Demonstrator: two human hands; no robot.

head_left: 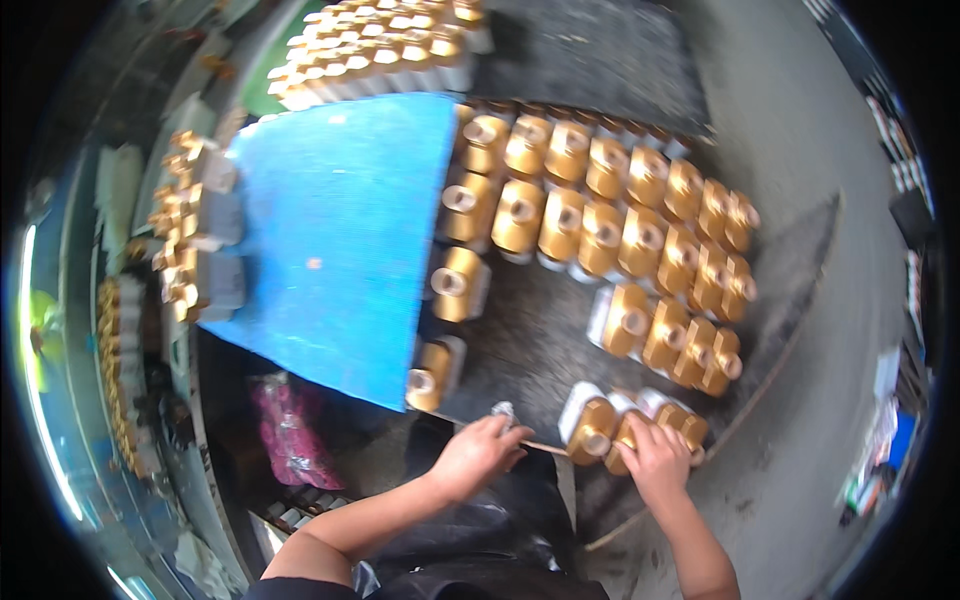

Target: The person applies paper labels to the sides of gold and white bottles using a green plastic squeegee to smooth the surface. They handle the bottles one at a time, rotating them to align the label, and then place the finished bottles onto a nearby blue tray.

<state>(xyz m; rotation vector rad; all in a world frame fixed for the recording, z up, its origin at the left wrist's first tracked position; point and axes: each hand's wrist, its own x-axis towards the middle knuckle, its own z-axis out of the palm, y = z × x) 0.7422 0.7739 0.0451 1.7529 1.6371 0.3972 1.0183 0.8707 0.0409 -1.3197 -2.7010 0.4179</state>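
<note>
Near the front edge of the black table, my left hand [474,462] is closed, with a small silvery-white piece [503,409] at its fingertips; its exact kind is too blurred to tell. My right hand [660,460] reaches over the front group of gold-coloured fittings, its fingers curled round one fitting [622,447]. Beside that one, to its left, stands another gold fitting [592,430] with a pale base and a round opening. My right fingers partly hide the fittings at the right end of this group.
Rows of similar gold fittings [600,235] fill the black table [510,330]. A blue sheet [335,220] covers the left part, with more fittings [205,225] along its far-left edge. Another dense batch [380,50] stands at the back. A pink bag [290,430] lies below, left.
</note>
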